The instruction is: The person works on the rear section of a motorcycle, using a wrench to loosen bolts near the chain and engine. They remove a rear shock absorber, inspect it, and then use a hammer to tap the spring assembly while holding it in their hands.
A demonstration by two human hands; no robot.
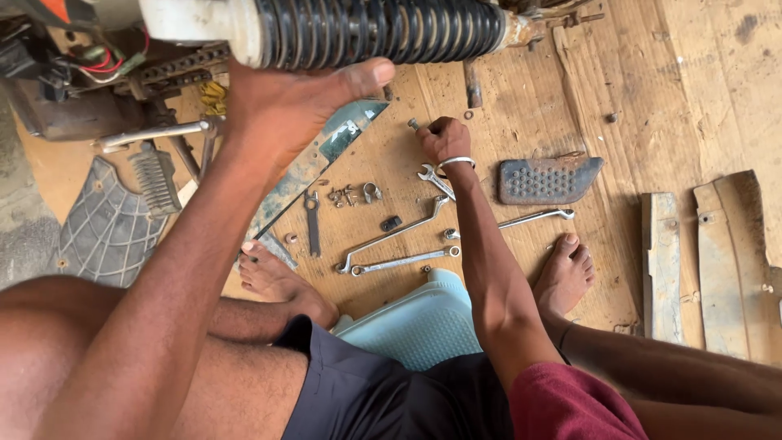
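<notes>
We see worn plywood floor (521, 106). Landmark: studded rubber footrest pad (547, 180). Left of it, ring spanners (391, 236), small open-end spanner (311, 220), loose bolts and clips (352, 194). Just below it, another spanner (521, 219). Right of it, two wooden boards (707, 261).

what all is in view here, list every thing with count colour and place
shock absorber: 1, black coiled spring with pale end, top, against the left hand
bolt: 1, grey, pinched in the right hand's fingers
ring spanners: 3, silver, on the wooden floor between the feet
open-end spanner: 1, silver, beside the right wrist
dark spanner: 1, dark grey, left of the small fasteners
small fasteners: a few, grey, centre of floor
footrest pad: 1, grey studded, right of centre
mesh panel: 1, grey, far left
stool: 1, pale blue, under the person
left hand: 1, holding the shock absorber
right hand: 1, bangle at wrist
feet: 2, bare
</notes>
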